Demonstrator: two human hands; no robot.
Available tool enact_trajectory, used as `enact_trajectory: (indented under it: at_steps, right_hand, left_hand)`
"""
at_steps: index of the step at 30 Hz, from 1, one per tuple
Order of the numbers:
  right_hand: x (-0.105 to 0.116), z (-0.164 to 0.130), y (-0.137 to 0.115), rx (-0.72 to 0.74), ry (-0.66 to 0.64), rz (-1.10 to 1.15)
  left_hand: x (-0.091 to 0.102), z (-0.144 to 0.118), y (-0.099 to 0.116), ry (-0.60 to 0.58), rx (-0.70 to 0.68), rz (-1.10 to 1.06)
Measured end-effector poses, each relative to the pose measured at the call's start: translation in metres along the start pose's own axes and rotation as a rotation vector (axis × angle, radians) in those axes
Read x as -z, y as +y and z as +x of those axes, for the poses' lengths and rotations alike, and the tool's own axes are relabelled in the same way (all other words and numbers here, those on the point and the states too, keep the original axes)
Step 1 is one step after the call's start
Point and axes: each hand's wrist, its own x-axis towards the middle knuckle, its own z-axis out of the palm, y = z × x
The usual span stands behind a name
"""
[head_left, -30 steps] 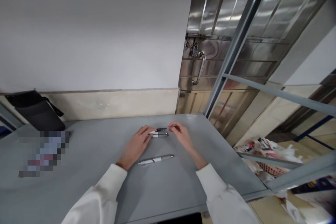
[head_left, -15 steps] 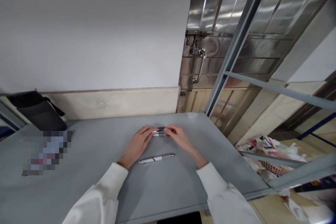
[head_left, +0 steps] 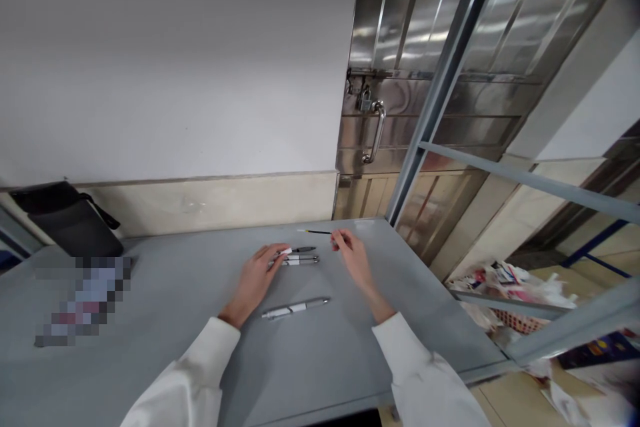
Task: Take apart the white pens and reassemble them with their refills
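Observation:
My left hand (head_left: 257,277) is closed on a pen (head_left: 303,249) with a white barrel and dark front part, which points right. Just below it lies a second white and silver pen (head_left: 303,259), its left end hidden by my fingers. My right hand (head_left: 350,250) pinches the right end of a thin black pen refill (head_left: 320,233), whose yellow and whitish end points left. Whether a small part is also in those fingers I cannot make out. A third pen (head_left: 295,307), white and silver, lies on the grey table (head_left: 310,367) nearer to me, between my forearms.
A black pouch (head_left: 75,223) with a strap leans at the back left, beside a blurred-out item (head_left: 87,300). A white wall stands behind the table. To the right are a metal frame (head_left: 430,100), a padlocked steel door (head_left: 395,120) and a basket (head_left: 520,320) with plastic bags.
My right hand has moved right, away from the left hand. The black refill now shows at its fingers, and the two pens near my left hand are more exposed. The view has shifted slightly.

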Motion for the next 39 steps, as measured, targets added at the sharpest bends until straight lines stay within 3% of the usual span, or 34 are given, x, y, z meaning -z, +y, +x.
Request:
enact_trajectory:
  at_steps: [5,17,30,39]
  right_hand:
    - [0.0,-0.005,-0.009,0.061,0.013,-0.03]
    - [-0.003,-0.01,-0.021,0.137,-0.001,-0.024]
    - [-0.003,-0.009,-0.019,0.08,-0.027,-0.032]
    - [-0.005,-0.008,-0.018,0.051,-0.039,-0.003]
  left_hand:
    - [-0.004,-0.001,-0.001,-0.056,-0.077,0.017]
    - [0.0,-0.001,0.004,-0.066,-0.058,0.084]
    - [-0.001,-0.002,0.001,-0.081,-0.043,0.05]
    - [0.002,0.0,0.002,-0.129,-0.104,0.032]
